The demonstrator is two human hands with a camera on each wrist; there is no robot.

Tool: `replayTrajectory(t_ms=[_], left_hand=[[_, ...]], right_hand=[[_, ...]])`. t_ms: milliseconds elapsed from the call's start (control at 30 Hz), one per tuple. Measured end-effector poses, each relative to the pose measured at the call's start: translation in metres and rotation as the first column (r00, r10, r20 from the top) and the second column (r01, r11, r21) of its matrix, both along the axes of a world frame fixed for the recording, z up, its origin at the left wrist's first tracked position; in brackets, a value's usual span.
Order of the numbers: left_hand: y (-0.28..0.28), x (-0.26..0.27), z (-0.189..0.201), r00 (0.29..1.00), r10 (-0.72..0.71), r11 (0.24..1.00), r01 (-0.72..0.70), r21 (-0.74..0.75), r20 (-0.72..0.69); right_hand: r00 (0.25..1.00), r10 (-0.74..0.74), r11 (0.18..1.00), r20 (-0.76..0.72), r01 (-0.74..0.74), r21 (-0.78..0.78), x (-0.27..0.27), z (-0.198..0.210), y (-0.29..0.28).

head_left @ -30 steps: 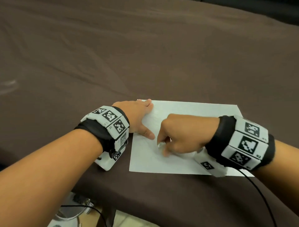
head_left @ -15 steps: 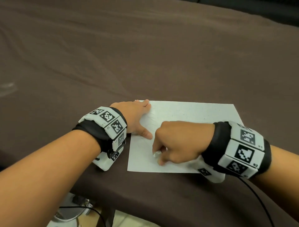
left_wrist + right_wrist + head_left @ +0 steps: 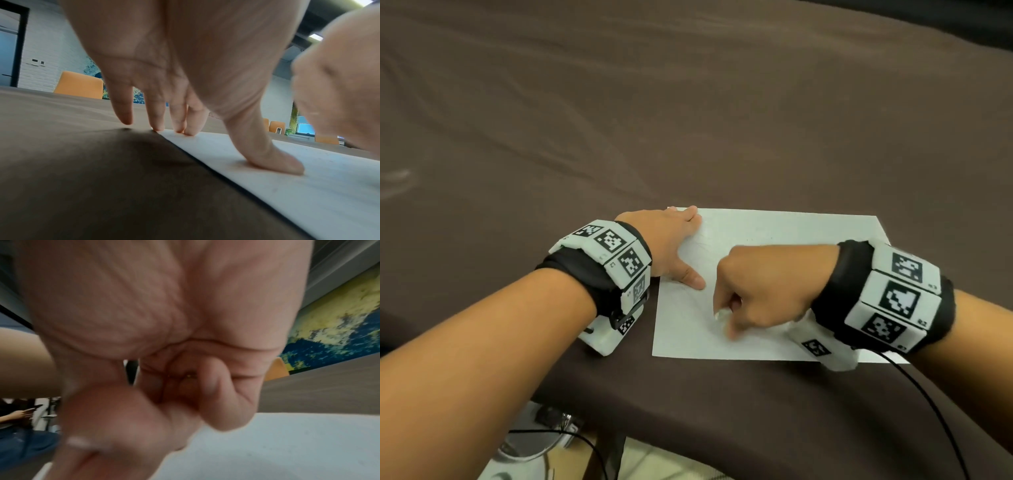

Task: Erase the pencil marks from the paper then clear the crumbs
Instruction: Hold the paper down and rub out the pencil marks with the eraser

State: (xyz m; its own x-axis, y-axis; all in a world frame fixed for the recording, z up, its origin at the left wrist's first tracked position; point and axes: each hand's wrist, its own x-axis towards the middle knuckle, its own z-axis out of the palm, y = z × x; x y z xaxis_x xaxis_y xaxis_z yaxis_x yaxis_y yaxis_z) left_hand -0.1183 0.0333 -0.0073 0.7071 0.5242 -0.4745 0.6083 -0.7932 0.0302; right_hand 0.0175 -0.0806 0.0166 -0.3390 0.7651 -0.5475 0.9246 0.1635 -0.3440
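A white sheet of paper (image 3: 784,236) lies on the brown cloth near the table's front edge, with faint pencil lines near its left side. My left hand (image 3: 674,246) lies flat on the paper's left edge, fingers straight and thumb (image 3: 273,160) pressing the sheet (image 3: 308,186). My right hand (image 3: 750,291) is curled into a fist over the sheet's lower left part and pinches a small white eraser (image 3: 722,313) against the paper (image 3: 287,443). The eraser (image 3: 80,443) shows as a blurred white bit by the thumb. Tiny crumbs speck the sheet's far part.
The brown tablecloth (image 3: 688,120) spreads wide beyond the paper. The table's front edge (image 3: 722,442) runs just below the sheet; a cable (image 3: 935,411) trails from my right wrist. Orange chairs (image 3: 79,85) stand at the far side.
My right hand with the eraser has slid left and toward me across the paper, rubbing it. The left hand has stayed pressed on the sheet's left edge.
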Motion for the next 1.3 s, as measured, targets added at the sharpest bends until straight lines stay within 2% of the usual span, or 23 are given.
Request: replayTrajectory(t_ms=[133, 300, 400, 467, 600, 667, 933, 1300], left_hand=[[0.001, 0.001, 0.0, 1.0, 0.0, 1.0, 0.0, 0.007, -0.007], [0.002, 0.0, -0.002, 1.0, 0.009, 1.0, -0.009, -0.003, 0.011], [0.003, 0.0, -0.003, 1.0, 0.015, 1.0, -0.015, -0.011, 0.012], [0.003, 0.0, -0.003, 1.0, 0.014, 1.0, -0.014, -0.017, 0.019], [0.002, -0.001, -0.001, 1.0, 0.018, 1.0, -0.018, -0.02, 0.02], [0.0, 0.0, 0.001, 1.0, 0.019, 1.0, -0.018, -0.01, 0.015], [-0.004, -0.001, 0.005, 0.995, 0.099, 0.991, -0.099, 0.09, -0.001], [0.013, -0.012, 0.0, 0.994, 0.106, 0.993, -0.105, 0.052, -0.01]], right_hand=[[1.0, 0.014, 0.999, 0.017, -0.013, -0.035, 0.0, 0.002, 0.0], [0.98, -0.165, 0.984, 0.115, 0.156, 0.083, 0.029, 0.009, 0.033], [0.972, -0.222, 0.97, 0.081, 0.211, 0.12, 0.036, 0.006, 0.035], [0.981, -0.186, 0.976, 0.055, 0.178, 0.122, 0.03, 0.004, 0.021], [0.999, -0.033, 0.999, 0.028, 0.033, 0.001, 0.013, 0.003, 0.0], [0.999, -0.013, 1.0, 0.036, 0.013, -0.026, 0.012, 0.003, 0.001], [0.981, -0.172, 0.985, 0.09, 0.17, 0.029, 0.038, 0.006, 0.045], [0.944, -0.318, 0.937, 0.086, 0.299, 0.182, 0.043, 0.007, 0.104]])
